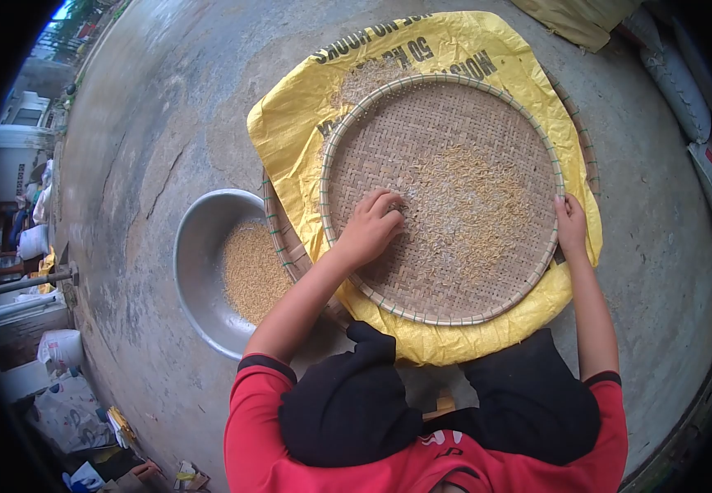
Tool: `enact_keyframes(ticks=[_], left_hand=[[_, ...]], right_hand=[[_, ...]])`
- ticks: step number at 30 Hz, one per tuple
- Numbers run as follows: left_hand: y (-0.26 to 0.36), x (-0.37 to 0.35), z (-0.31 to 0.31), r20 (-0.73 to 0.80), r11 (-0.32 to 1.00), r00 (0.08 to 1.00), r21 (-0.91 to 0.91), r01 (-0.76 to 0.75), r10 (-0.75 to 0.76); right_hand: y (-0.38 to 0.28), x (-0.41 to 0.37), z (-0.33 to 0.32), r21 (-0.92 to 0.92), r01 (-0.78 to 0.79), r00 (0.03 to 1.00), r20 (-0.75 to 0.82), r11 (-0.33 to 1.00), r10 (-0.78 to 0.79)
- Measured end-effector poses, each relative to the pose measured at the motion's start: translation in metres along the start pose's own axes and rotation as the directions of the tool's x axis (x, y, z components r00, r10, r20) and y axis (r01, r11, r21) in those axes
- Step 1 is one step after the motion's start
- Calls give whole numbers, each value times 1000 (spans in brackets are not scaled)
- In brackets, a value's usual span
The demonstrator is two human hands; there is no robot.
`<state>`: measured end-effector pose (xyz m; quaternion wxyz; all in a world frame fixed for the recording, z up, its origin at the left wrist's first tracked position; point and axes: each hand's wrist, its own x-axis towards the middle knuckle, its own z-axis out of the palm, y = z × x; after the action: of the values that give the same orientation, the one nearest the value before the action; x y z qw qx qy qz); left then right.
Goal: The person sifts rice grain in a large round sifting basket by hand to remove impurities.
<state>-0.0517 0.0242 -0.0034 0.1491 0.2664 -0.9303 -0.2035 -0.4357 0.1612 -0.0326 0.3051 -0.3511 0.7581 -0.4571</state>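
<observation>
A round woven bamboo winnowing tray [372, 164] lies before my knees, with unhusked rice grain [479, 214] and whitish bits spread over its middle and right. My left hand [372, 226] is over the tray's left part, its fingers curled down at the grain's edge. Whatever its fingertips pinch, if anything, is too small to make out. At the right side, my right hand [571, 223] grips the tray's rim, thumb on top. Under the tray is a yellow printed sack [290, 123], with pale debris [368, 78] on it near the tray's far edge.
A metal basin [195, 271] holding grain [255, 271] stands on the concrete floor to the left. Another woven tray [276, 215] shows beneath the yellow sack. Filled sacks [676, 90] line the right side. Buckets, bags and clutter lie along the far left.
</observation>
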Motion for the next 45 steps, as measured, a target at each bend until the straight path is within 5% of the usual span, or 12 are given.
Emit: enact_keyframes(ticks=[7,19,23,26,29,33,34,35,36,40,42,45], left_hand=[[13,1,5,-63,999,998,-42,17,-19],[22,6,2,77,970,993,220,-100,85],[29,-8,-29,-100,992,989,-68,104,-111],[25,-43,-62,-19,745,851,-495,447,-524],[8,-97,-72,-168,555,675,-722,412,-719],[-28,-179,-95,-242,376,288,-611,696,-926],[-31,-193,-96,-254,371,271,-608,702,-929],[-34,-204,-95,-396,379,235,-341,860,-888],[-32,-204,-99,-524,314,242,-52,948,-817],[-24,-166,-102,-559,514,376,-107,851,-739],[-21,-130,-106,-542,754,634,2,657,-551],[-4,-67,-99,-349,914,856,-5,405,-381]], right_hand=[[-3,-1,2,36,3,1000,-21,999,-2],[3,1,1,0,21,1000,-17,1000,-21],[0,0,0,-11,8,1000,-19,1000,-8],[-2,-2,2,-8,7,1000,-25,1000,-7],[1,0,0,-19,13,1000,-11,1000,-14],[12,5,-5,-37,-31,999,20,999,31],[11,5,-4,-30,-24,999,40,999,25],[9,4,-5,-7,-28,999,45,1000,29],[7,5,-4,14,-33,999,42,999,33],[2,2,-5,-27,-35,999,28,999,36],[1,2,-3,-95,-20,1000,-5,995,20],[-5,0,-3,-95,-6,1000,7,995,7]])
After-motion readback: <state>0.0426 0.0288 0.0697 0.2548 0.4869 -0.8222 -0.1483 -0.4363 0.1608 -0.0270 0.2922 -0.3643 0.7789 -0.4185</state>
